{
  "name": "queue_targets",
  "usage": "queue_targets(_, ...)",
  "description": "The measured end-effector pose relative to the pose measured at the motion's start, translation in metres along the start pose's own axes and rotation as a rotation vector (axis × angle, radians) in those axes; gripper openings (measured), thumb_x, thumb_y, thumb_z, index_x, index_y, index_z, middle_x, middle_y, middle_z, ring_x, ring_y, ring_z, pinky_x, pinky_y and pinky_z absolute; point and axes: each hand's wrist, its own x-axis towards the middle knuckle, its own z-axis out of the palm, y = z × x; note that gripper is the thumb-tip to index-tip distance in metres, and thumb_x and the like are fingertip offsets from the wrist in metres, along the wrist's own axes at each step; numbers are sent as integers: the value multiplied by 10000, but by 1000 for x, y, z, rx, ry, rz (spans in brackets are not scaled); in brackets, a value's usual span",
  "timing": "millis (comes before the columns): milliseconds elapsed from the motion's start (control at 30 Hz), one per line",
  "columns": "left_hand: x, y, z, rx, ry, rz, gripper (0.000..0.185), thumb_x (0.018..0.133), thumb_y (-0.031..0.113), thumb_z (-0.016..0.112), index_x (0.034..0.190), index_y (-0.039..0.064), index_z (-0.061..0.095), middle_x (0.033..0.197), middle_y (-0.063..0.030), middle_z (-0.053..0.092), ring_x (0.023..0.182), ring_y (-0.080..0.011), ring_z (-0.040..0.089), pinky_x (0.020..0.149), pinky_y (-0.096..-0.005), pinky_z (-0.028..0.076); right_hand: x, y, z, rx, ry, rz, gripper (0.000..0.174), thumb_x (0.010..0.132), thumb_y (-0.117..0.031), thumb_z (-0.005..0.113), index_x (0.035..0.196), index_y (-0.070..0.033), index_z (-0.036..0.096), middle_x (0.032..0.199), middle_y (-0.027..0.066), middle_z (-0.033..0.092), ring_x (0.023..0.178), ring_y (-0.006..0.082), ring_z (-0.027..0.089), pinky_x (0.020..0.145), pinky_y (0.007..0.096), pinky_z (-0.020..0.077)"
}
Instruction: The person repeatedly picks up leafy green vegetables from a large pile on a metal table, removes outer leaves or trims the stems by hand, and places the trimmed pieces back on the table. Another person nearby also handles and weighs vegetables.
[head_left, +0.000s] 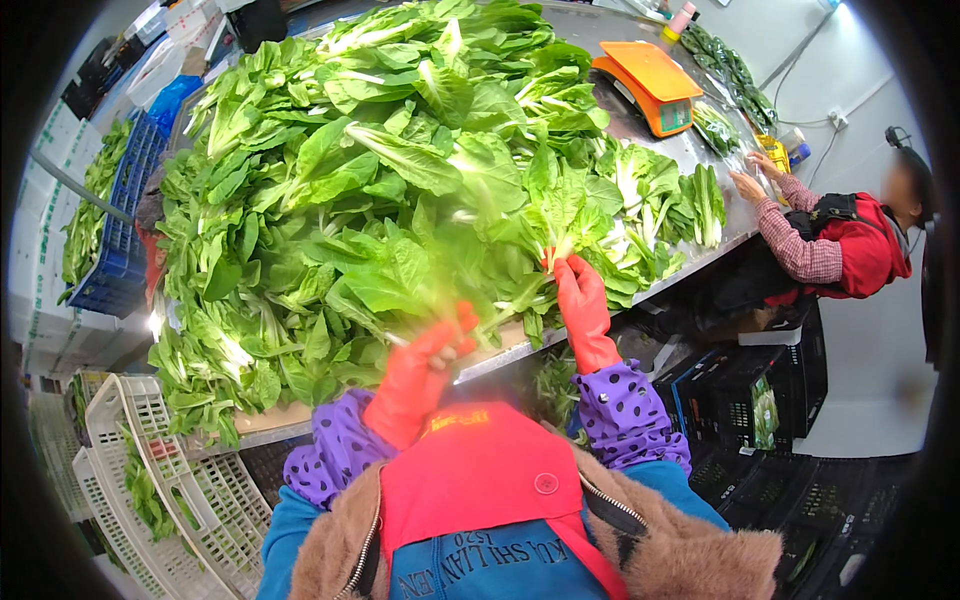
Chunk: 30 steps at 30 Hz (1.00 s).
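A large heap of leafy greens (322, 172) with pale stems covers much of the metal table (667, 277) before me. My left hand (420, 367), in a red rubber glove, is at the near edge of the heap. It is blurred, with blurred leaves just beyond its fingers, and whether it grips them cannot be told. My right hand (579, 307), gloved alike, pinches the pale stem end of a leafy green (559, 214) whose leaves point away from me. To its right, several greens (645, 180) lie side by side near the table's edge.
An orange scale (652, 75) stands at the back right. At the right, a co-worker in a red vest (862, 232) handles a bagged bunch of greens (716, 129). White plastic crates (157, 465) stand at lower left, a blue crate (112, 247) at left, black crates (757, 390) at lower right.
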Motion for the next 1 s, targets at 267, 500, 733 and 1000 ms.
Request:
queue_targets(267, 5, -4, -5, -18, -46, -43, 376, 951, 123, 530, 1306, -2, 510, 1373, -131, 514, 1299, -314, 459, 1027, -448, 399, -21, -27, -4, 170, -80, 288, 295, 1002, -221, 486, 1164, -21, 630, 1054, 43, 706, 834, 73, 577, 696, 219, 406)
queue_targets(500, 5, -4, -10, -69, -109, -36, 277, 947, 133, 558, 1180, -12, 597, 1359, -120, 535, 1321, -298, 443, 1076, -454, 354, -21, -8, 1, 52, 49, 77, 339, 925, -306, 661, 1043, 11, 641, 880, 58, 659, 729, 114, 574, 636, 251, 458)
queue_targets(733, 1, 2, -4, -79, -63, -55, 322, 944, 127, 560, 1233, -16, 564, 1364, -125, 528, 1317, -300, 446, 1082, -449, 357, -26, -16, 8, 59, -12, 197, 294, 886, -205, 716, 1017, 24, 586, 915, 40, 654, 821, 111, 557, 765, 265, 433)
queue_targets(1000, -5, 9, 15, -93, -48, -59, 430, 924, 77, 569, 1338, 14, 475, 1357, -132, 532, 1306, -300, 458, 1062, -433, 390, -43, -37, 33, -25, -5, 36, 316, 813, -175, 789, 920, -26, 532, 783, 26, 583, 699, 86, 529, 612, 239, 440)
